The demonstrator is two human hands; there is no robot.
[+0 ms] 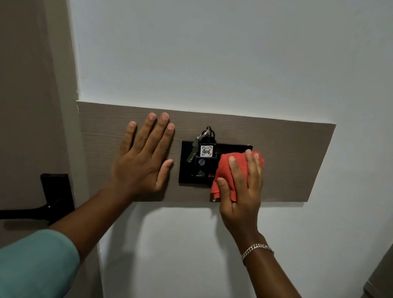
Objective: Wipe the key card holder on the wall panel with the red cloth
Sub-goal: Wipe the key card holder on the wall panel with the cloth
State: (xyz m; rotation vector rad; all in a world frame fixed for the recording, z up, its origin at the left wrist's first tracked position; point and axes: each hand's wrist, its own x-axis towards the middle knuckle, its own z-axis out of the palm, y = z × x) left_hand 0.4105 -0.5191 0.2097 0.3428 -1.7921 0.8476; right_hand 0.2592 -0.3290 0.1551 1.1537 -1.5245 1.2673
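The right hand (241, 184) grasps the red cloth (229, 172) and presses it on the right part of the key card holder (190, 168), a black plate on the wall panel (291, 156). The uncovered part of the holder lies to the left of the grip, with the key tag (206, 151) up-left (it hangs in the slot). The left hand (144, 156) rests flat and released on the panel, just left of the holder; I judge the wipe should go leftward

Dim, soft shadows, curved edges
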